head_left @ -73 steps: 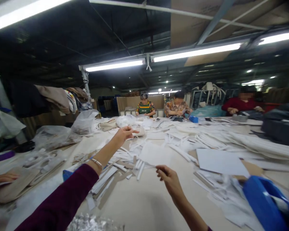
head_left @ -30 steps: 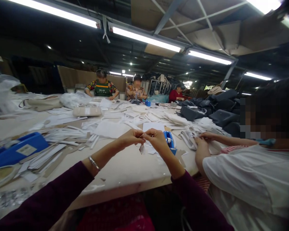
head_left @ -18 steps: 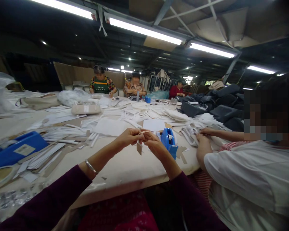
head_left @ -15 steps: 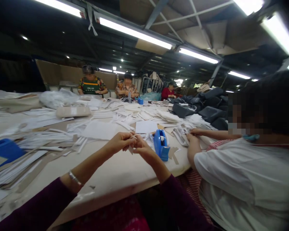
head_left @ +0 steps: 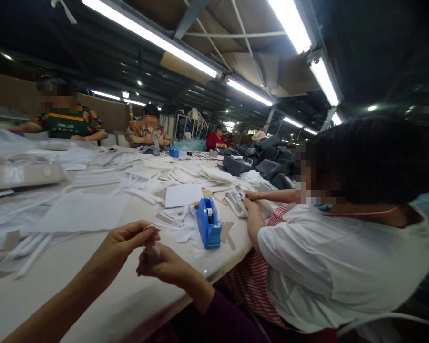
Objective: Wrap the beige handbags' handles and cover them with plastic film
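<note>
My left hand point(head_left: 134, 237) is closed in a pinch over the table, with a thin white string point(head_left: 150, 227) at its fingertips. Just below and to the right, my right hand point(head_left: 164, 262) has its fingers curled in, close to the left fingertips. A small pale patch shows at the right fingers, but what they hold is too small to make out. The blue tape dispenser point(head_left: 209, 224) stands on the table to the right of both hands.
White paper sheets and padded strips point(head_left: 82, 209) cover much of the table point(head_left: 128, 305). A co-worker in a white shirt point(head_left: 307, 257) sits close on my right, handling a pale item. Dark bags point(head_left: 268, 162) are heaped behind. Other people sit across the table.
My view has swung to the right, so the table and people appear farther left. My hands are lower in view, and the right hand now sits below the left.
</note>
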The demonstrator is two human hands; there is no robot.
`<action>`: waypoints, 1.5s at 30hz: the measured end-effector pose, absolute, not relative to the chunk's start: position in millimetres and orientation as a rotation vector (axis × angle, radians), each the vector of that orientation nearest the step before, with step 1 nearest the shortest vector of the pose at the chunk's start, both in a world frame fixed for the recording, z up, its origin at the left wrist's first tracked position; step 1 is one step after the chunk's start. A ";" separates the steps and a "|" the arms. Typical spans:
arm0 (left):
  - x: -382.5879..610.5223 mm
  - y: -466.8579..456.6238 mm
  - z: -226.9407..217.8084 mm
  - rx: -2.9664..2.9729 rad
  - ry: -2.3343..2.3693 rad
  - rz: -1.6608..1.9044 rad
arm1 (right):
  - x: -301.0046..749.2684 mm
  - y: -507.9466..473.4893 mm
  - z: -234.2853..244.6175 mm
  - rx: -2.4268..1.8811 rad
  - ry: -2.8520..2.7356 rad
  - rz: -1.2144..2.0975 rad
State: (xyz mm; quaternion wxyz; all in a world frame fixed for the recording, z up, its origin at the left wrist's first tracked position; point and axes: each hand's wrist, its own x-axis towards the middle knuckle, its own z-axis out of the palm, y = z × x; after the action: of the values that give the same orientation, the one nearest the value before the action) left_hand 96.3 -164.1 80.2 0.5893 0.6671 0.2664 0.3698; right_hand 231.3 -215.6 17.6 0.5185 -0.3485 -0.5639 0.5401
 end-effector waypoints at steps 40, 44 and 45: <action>109.6 -108.0 18.3 1.084 0.456 0.896 | 247.6 -196.6 -18.6 -0.856 -0.731 1.357; 111.1 -111.3 21.4 1.122 0.427 0.891 | 247.1 -197.0 -20.8 -0.881 -0.787 1.345; 111.1 -112.6 23.1 1.128 0.420 0.894 | 246.8 -197.1 -20.7 -0.878 -0.807 1.350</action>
State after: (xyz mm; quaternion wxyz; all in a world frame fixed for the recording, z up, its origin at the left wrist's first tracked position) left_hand 111.1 -112.6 23.1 0.7320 0.5125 0.1907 0.4064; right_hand 246.8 -197.1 -20.7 0.6210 -0.3821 -0.3512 0.5874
